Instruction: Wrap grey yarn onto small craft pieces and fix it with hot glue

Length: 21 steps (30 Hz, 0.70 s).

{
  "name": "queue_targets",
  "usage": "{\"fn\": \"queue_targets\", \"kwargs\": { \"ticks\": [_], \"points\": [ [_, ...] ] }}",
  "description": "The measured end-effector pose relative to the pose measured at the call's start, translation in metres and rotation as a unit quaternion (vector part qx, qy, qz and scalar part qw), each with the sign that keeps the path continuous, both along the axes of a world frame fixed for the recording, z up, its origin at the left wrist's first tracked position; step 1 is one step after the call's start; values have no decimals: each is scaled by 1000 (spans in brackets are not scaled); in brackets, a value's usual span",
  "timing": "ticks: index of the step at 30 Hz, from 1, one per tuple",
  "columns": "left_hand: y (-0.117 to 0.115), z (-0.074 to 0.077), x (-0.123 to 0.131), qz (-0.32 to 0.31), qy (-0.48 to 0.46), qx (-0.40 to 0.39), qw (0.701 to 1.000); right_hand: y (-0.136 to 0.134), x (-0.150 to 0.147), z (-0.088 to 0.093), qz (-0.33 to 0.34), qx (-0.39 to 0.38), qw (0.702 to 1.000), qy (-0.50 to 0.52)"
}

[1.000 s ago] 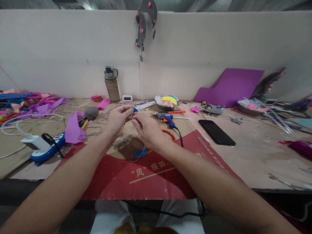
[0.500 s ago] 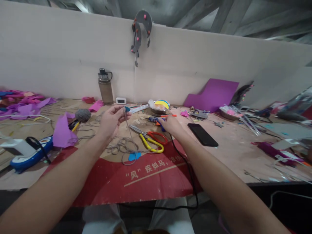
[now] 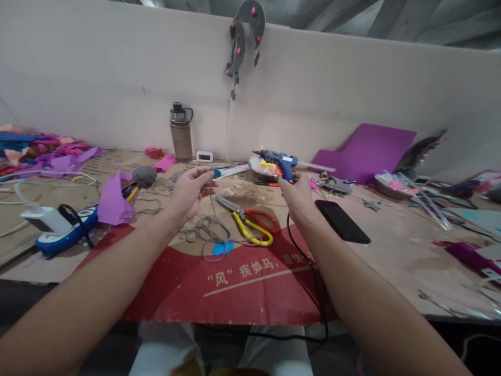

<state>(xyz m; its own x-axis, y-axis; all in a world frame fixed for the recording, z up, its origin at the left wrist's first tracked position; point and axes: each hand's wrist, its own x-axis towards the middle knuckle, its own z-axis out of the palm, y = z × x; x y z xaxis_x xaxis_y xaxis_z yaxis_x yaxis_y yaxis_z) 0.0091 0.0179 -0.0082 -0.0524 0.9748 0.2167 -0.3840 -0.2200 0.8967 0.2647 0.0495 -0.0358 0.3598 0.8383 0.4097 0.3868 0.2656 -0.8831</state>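
A small blue felt piece (image 3: 216, 172) is pinched between the thumb and fingers of my left hand (image 3: 192, 192), and grey yarn (image 3: 209, 230) trails from it to a loose tangle on the table. My right hand (image 3: 298, 196) grips the handle of a blue glue gun (image 3: 278, 160), raised above the table with its nozzle pointing left. A clear glue stick sticks out of its back. Between my forearms lie scissors (image 3: 250, 222) with red and yellow handles. Beside the yarn tangle is a light blue felt piece (image 3: 223, 248).
A black phone (image 3: 342, 221) lies right of my right wrist. Behind stand a bottle (image 3: 181, 134) and a small white clock (image 3: 204, 156). A blue power strip (image 3: 66, 235) is at left. The black cord (image 3: 311, 266) runs over the table's front edge.
My right hand has lifted the glue gun off the table, where it was reaching before. My left hand still holds the blue felt piece. The view has shifted slightly.
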Motion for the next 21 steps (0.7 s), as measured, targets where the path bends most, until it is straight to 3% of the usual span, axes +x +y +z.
{"fn": "queue_targets", "kwargs": {
  "ticks": [1,3,5,12,21],
  "points": [
    [0,-1,0,-1,3,-2,1000,-5,-5,5,13,-12,998,60],
    [1,-2,0,2,3,-10,1000,-16,-15,13,123,-78,980,138],
    [2,-4,0,5,-4,-19,1000,-25,-24,18,186,-114,963,157],
    [5,-4,-2,16,-20,-39,999,-50,-44,24,258,-11,963,72],
    [6,-3,-2,31,-19,-64,997,-67,-55,24,192,55,967,-158]
  ]
}}
